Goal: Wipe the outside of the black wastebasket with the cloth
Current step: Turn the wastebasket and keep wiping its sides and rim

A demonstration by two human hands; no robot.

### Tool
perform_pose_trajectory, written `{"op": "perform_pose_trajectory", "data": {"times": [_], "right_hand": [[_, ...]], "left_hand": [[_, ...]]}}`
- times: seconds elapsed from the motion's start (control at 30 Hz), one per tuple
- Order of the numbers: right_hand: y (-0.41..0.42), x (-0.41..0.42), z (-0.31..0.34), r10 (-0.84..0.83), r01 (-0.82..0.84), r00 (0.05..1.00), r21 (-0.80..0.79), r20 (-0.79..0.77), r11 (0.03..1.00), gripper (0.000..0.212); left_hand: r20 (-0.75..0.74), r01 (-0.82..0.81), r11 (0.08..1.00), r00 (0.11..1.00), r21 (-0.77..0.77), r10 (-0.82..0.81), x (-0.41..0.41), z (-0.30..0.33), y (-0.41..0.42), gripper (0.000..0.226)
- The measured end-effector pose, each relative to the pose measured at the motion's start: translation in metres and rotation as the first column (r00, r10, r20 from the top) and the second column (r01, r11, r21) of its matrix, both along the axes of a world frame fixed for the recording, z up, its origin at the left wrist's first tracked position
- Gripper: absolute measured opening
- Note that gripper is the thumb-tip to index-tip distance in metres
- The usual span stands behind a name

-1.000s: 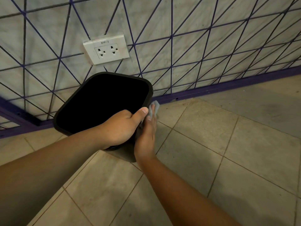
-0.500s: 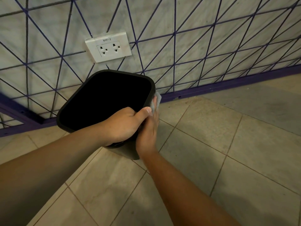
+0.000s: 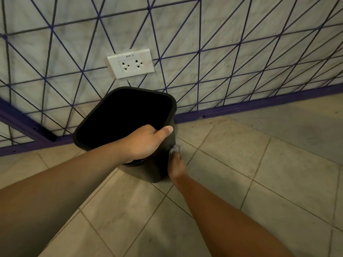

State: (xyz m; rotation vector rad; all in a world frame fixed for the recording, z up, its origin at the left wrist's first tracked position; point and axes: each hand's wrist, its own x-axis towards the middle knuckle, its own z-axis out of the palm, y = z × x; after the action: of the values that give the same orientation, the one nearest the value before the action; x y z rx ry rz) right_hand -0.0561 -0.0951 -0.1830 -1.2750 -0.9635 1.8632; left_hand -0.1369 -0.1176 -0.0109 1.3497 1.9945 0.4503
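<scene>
One side of the black wastebasket is under the cloth at this moment, so the wiping looks to be in progress, not finished; how much of the outside is already clean cannot be judged, since the dark plastic shows no clear difference between wiped and unwiped areas. The left hand grips the near rim, its fingers curled over the edge into the opening and its thumb lying along the outside of the rim. The right hand presses the small pale grey cloth against the right-hand wall, below the left thumb, with only a bunched corner of cloth peeking beyond its fingers; whether those fingers are curled round the cloth or flat on it cannot be told. The wastebasket is tilted, its mouth facing up toward the viewer, and is held over a tiled floor. It has rounded corners, a rolled rim and a pitch-dark interior. The far side is hidden and probably remains to be done.
</scene>
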Motion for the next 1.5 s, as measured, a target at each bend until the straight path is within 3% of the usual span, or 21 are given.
{"op": "perform_pose_trajectory", "data": {"times": [0.1,0.2,0.3,0.47,0.63,0.77,0.97,1.03,1.1,1.2,1.33,1.5], "right_hand": [[-0.010,0.025,0.016,-0.098,0.103,0.994,-0.100,0.056,0.990,0.054],[-0.018,0.047,0.034,-0.136,0.138,0.990,-0.052,0.041,0.989,0.057],[-0.022,0.067,0.049,-0.166,0.171,0.984,-0.090,0.069,0.981,0.060],[-0.033,0.088,0.069,-0.157,0.164,0.985,-0.110,0.072,0.980,0.061],[-0.042,0.104,0.073,-0.237,0.247,0.967,-0.134,0.090,0.960,0.059],[-0.043,0.113,0.067,-0.253,0.264,0.963,-0.146,0.091,0.953,0.058],[-0.048,0.113,0.065,-0.255,0.266,0.963,-0.154,0.088,0.952,0.057],[-0.052,0.112,0.066,-0.235,0.250,0.966,-0.166,0.106,0.954,0.059],[-0.055,0.112,0.067,-0.211,0.227,0.972,-0.173,0.107,0.959,0.059],[-0.058,0.112,0.065,-0.178,0.187,0.982,-0.165,0.066,0.968,0.057],[-0.068,0.105,0.059,-0.135,0.139,0.990,-0.164,0.032,0.977,0.059],[-0.076,0.085,0.041,-0.099,0.100,0.995,-0.243,0.017,0.965,0.061]], "left_hand": [[-0.027,0.012,1.000,1.000,-0.019,-0.012,-0.002,-0.001,-0.003,0.072],[0.021,0.037,0.999,0.999,-0.010,-0.037,0.003,0.004,-0.006,0.046],[0.105,0.067,0.997,0.992,-0.025,-0.064,0.004,0.015,-0.007,0.047],[0.093,0.186,0.977,0.980,-0.106,-0.177,0.001,0.033,-0.019,0.016],[0.114,0.402,0.860,0.915,-0.313,-0.386,-0.006,0.046,-0.034,0.035],[-0.052,0.470,0.756,0.834,-0.456,-0.549,-0.013,0.060,-0.039,0.040],[-0.406,0.338,0.741,0.669,-0.580,-0.623,-0.023,0.068,-0.038,0.043],[-0.430,0.293,0.723,0.644,-0.626,-0.633,-0.019,0.069,-0.039,0.050],[-0.329,0.319,0.746,0.747,-0.584,-0.577,-0.010,0.070,-0.038,0.060],[-0.234,0.361,0.880,0.868,-0.310,-0.439,0.016,0.057,-0.035,0.048],[-0.368,0.287,0.942,0.868,-0.177,-0.333,0.036,0.020,-0.035,0.065],[-0.288,0.288,0.948,0.904,-0.135,-0.316,0.026,0.004,-0.030,0.073]]}}
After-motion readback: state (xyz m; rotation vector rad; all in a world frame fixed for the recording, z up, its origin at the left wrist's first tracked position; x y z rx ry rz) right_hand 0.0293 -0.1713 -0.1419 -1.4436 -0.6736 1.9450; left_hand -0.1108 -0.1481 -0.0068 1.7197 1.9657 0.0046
